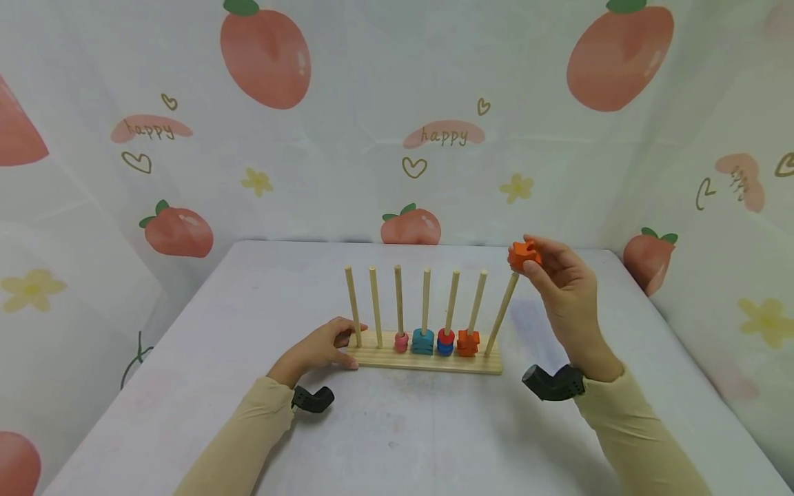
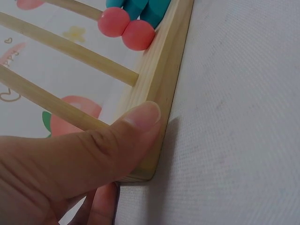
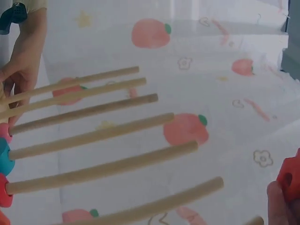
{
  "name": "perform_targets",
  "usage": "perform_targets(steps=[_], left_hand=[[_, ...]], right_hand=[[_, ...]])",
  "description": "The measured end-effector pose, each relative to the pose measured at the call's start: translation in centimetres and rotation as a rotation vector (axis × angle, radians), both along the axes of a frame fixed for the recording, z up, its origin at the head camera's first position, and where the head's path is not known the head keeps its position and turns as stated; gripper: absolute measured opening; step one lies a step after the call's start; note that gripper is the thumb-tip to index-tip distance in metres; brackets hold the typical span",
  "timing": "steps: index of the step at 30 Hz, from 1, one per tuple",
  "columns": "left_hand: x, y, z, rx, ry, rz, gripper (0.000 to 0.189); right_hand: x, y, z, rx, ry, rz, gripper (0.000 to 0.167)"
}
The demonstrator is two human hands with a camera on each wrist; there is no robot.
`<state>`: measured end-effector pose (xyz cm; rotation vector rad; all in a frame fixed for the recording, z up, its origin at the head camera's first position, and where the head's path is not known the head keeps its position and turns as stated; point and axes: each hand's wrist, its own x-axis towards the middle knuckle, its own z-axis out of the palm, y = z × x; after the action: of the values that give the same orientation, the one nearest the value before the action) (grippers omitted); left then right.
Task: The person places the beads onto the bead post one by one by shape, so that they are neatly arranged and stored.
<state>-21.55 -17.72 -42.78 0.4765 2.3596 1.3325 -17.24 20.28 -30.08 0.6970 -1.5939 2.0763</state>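
A wooden peg board (image 1: pixel 428 359) with several upright pegs lies on the table. My left hand (image 1: pixel 319 348) holds its left end, the thumb on the front edge and the fingers behind. In the left wrist view the thumb (image 2: pixel 136 122) presses on the wood beside the end peg. My right hand (image 1: pixel 567 293) pinches an orange star-shaped bead (image 1: pixel 524 255), at the tip of the rightmost peg (image 1: pixel 501 313) in the head view. The bead's hole shows in the right wrist view, where most of that hand is out of frame.
Along the board sit pink beads (image 1: pixel 401 342), teal beads (image 1: pixel 423 342), a red bead (image 1: pixel 446 335) above a blue bead (image 1: pixel 444 348), and orange star-shaped beads (image 1: pixel 468 343). The two leftmost pegs carry no beads. A fruit-printed cloth (image 1: pixel 347 172) hangs behind the white table (image 1: pixel 384 427).
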Motion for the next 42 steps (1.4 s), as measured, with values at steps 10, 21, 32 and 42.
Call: perform_targets(steps=[10, 21, 32, 42], left_hand=[[0.2, 0.0, 0.2, 0.023, 0.018, -0.028, 0.068], [0.2, 0.2, 0.3, -0.012, 0.019, 0.003, 0.067], [0.1, 0.0, 0.3, -0.020, 0.022, 0.001, 0.067], [0.1, 0.0, 0.1, -0.030, 0.026, 0.009, 0.067]], right_hand=[[-0.1, -1.6, -0.7, 0.142, 0.038, -0.068, 0.035], [-1.2, -1.6, -2.2, 0.226, 0.011, -0.127, 0.033], [-1.7, -1.2, -1.8, 0.445, -0.056, -0.199, 0.029], [-2.2, -0.6, -1.0, 0.528, -0.212, -0.126, 0.031]])
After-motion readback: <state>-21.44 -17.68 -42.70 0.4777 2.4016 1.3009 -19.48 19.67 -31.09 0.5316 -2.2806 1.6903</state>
